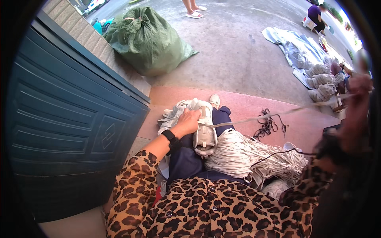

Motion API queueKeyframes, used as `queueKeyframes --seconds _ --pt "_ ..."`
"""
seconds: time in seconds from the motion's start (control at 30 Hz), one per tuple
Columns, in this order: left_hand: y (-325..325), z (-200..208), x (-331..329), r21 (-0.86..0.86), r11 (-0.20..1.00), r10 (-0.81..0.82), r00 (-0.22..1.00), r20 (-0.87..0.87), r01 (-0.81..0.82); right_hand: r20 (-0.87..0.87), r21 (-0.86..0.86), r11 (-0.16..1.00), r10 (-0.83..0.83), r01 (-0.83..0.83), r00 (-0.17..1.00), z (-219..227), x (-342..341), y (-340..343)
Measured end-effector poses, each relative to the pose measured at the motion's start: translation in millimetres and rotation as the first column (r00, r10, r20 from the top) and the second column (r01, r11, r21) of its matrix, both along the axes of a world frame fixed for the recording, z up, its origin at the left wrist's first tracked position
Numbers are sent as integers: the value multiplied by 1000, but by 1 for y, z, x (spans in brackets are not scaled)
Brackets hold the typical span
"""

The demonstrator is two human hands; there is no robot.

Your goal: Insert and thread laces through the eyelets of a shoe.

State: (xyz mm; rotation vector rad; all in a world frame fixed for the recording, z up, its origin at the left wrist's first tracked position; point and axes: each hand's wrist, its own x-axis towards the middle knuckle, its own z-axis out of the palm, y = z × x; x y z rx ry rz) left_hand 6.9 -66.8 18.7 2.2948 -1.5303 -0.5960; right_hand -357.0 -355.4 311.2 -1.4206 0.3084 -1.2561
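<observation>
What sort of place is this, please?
Probably a building's entrance, opening outdoors: a dark blue panelled door stands on the left, pinkish flooring lies underfoot, and a bulging green sack sits on grey concrete beyond.

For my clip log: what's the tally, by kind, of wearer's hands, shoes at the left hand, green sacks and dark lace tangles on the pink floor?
Hands: 2 (left hand, right hand)
Shoe: 1
Green sack: 1
Dark lace tangle: 1
Total: 5
</observation>
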Motion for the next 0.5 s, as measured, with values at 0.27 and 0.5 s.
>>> queueKeyframes --seconds 0.27,0.5 --pt "29 -14 -2 -181 966 -96 911 401 182 -770 253 844 472 -473 430 -287 203 179" --pt "48 -5 -8 -27 986 -125 846 518 162 -892 -346 804 -122 -484 435 -323 237 231"
